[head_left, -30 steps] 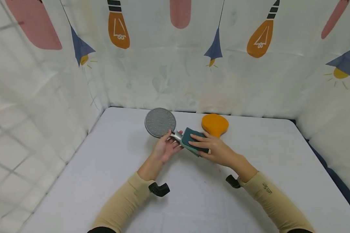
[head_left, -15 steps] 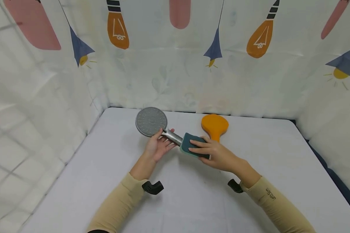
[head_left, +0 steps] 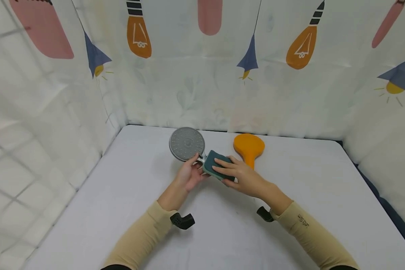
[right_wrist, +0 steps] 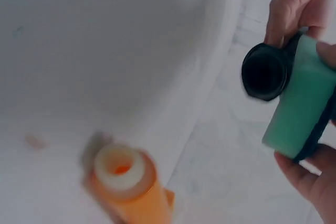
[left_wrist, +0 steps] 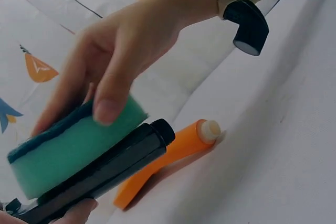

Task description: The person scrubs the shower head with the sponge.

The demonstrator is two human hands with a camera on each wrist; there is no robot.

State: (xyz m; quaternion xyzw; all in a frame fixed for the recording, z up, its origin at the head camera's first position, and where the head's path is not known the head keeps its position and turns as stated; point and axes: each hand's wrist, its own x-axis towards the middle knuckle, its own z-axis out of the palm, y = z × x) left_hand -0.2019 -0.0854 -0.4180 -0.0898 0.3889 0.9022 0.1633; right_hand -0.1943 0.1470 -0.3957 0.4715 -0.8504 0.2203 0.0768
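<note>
A grey round shower head (head_left: 187, 144), nozzle face toward the head camera, is held up over the table. My left hand (head_left: 186, 179) grips it at the neck, just under the disc. Between the fingers and thumb of my right hand (head_left: 248, 179) is a two-layer sponge (head_left: 209, 163), dark teal on top. The sponge's light green side (left_wrist: 84, 153) lies along the dark-looking handle (left_wrist: 113, 163) in the left wrist view. That handle's open threaded end (right_wrist: 264, 72) faces the right wrist camera. From above, the sponge hides most of the handle.
An orange shower head (head_left: 249, 145) lies on the white table (head_left: 222, 232) behind my right hand, its pale hollow end (right_wrist: 119, 167) toward me. White curtains (head_left: 202, 90) printed with lamps and bulbs hang at the back and sides. Black camera mounts (head_left: 183, 221) sit on both wrists.
The shower head shifts left, baring its handle, then comes back right. The sponge now sits closer to the neck than half a second ago. Both hands keep their hold.
</note>
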